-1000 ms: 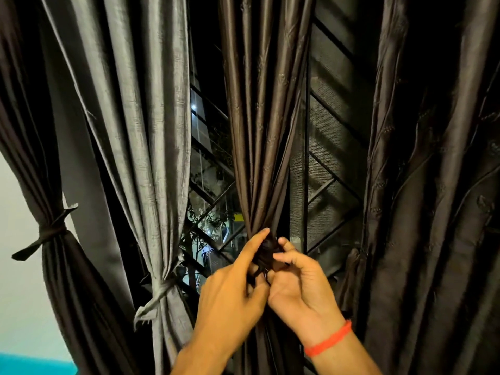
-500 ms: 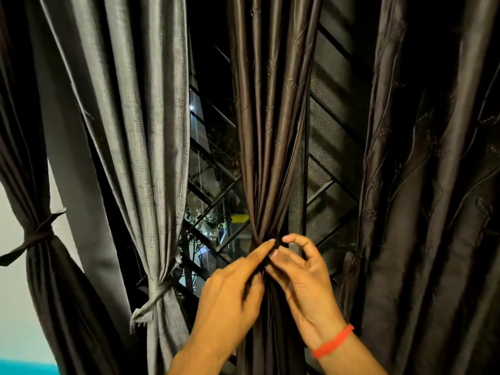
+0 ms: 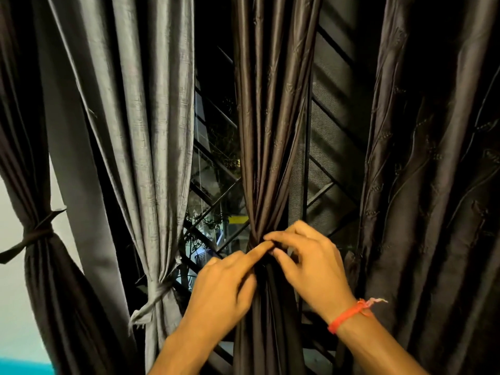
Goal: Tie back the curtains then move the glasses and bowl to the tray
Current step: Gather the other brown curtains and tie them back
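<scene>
Curtains hang in four bunches across a window (image 3: 216,147) with a diagonal grille. The middle brown curtain (image 3: 270,131) is gathered to a narrow waist at the centre of the view, and both hands meet there on the tie (image 3: 255,243) wrapped round it. The left hand (image 3: 224,288) reaches up from below with its forefinger stretched along the knot and the other fingers curled under; whether they hold any cloth I cannot tell. The right hand (image 3: 308,266) comes in from the right, its thumb and forefinger pinching at the knot, the remaining fingers arched above. A red thread band (image 3: 349,315) sits on the right wrist.

Compared with a second ago, the dark lump of tie that stood out between the fingertips is now drawn flat against the folds, and the right hand has risen from beside the knot to over it. The left forefinger has dropped from pointing up to lying nearly level. The view has also shifted, so the curtains sit a little lower.

To the left, the grey curtain (image 3: 146,131) is already bound low with its own grey strip (image 3: 151,299), and the far-left brown curtain (image 3: 29,158) is bound with a dark band (image 3: 36,234). The embroidered curtain (image 3: 433,185) on the right hangs loose. No glasses, bowl or tray are in view.
</scene>
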